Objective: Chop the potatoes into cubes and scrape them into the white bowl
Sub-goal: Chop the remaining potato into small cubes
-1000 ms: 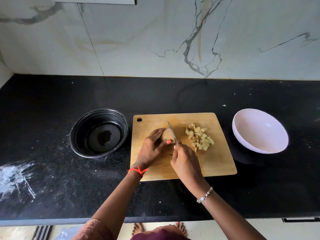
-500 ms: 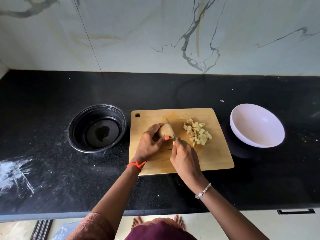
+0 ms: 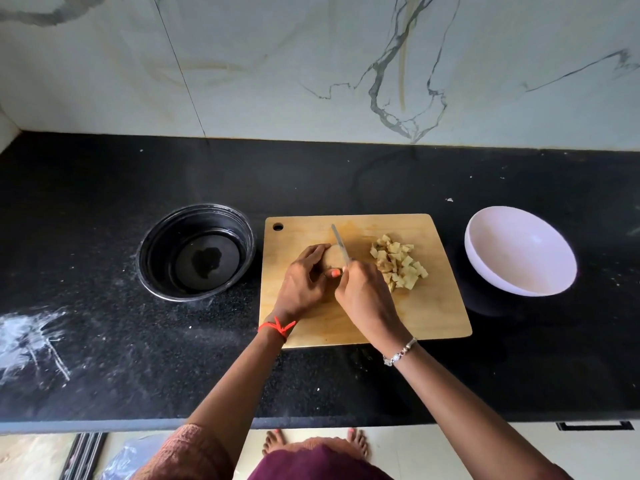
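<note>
both hands meet on the wooden cutting board (image 3: 433,317). the left hand (image 3: 304,282) curls its fingers and thumb around the potato (image 3: 334,256) and holds it down near the middle of the board. the right hand (image 3: 367,299) is closed around the handle of the knife (image 3: 341,245); the handle is hidden in the fist, and the blade lies along the right side of the potato, tip pointing away from the person.

the cut cubes (image 3: 400,265) lie in 1 pile just right of the blade. the white bowl (image 3: 512,258) stands on the black counter (image 3: 104,341), to the right of the board and apart from it, with nothing visible inside.

for a good cut, i think the blade should go straight down, with slices as thick as the cubes are wide. the left thumb is just beside the blade, so it should be tucked back. i cannot tell if the potato sits on a flat side.

both forearms come from below and converge. the left wrist has a red thread, the right wrist a bracelet; both are near the front edge of the board.
</note>
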